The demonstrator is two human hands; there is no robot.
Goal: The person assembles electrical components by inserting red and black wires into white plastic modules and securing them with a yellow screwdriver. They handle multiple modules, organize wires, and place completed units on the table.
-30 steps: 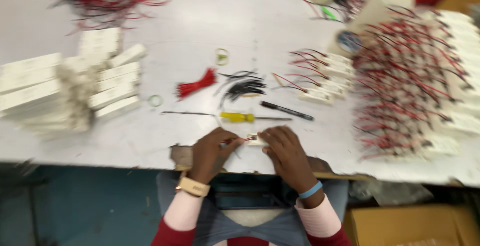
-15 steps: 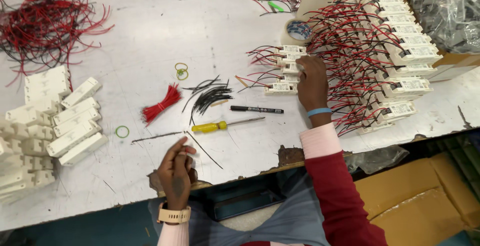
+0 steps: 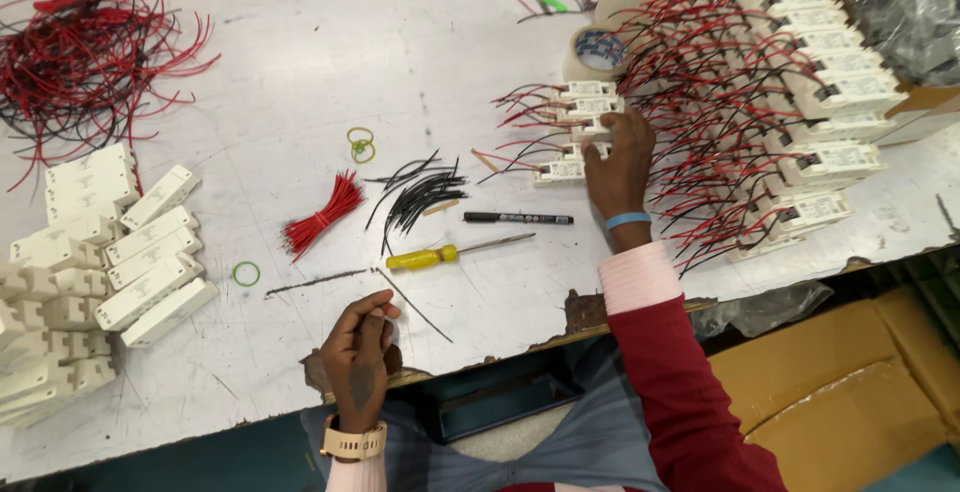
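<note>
Right hand (image 3: 618, 162) still touches wired module (image 3: 590, 130), seemingly.

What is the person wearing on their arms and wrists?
The right hand has a light blue wristband, then a pink ribbed cuff on a dark red sleeve. The left hand has a pale watch and a pink cuff.

Table (image 3: 300, 42): wire heap (image 3: 90, 47) at far left; stacked casings (image 3: 100, 252) left, near edge. Centre: wire bundle (image 3: 322, 214), loose wires (image 3: 420, 192) to its right, pen (image 3: 518, 218) and screwdriver (image 3: 450, 252) before them. Left hand (image 3: 362, 352) at near edge. Right hand (image 3: 620, 162) rests on wired modules (image 3: 580, 132); module rows (image 3: 800, 102) further right. Tape rolls (image 3: 598, 52) behind.
</note>
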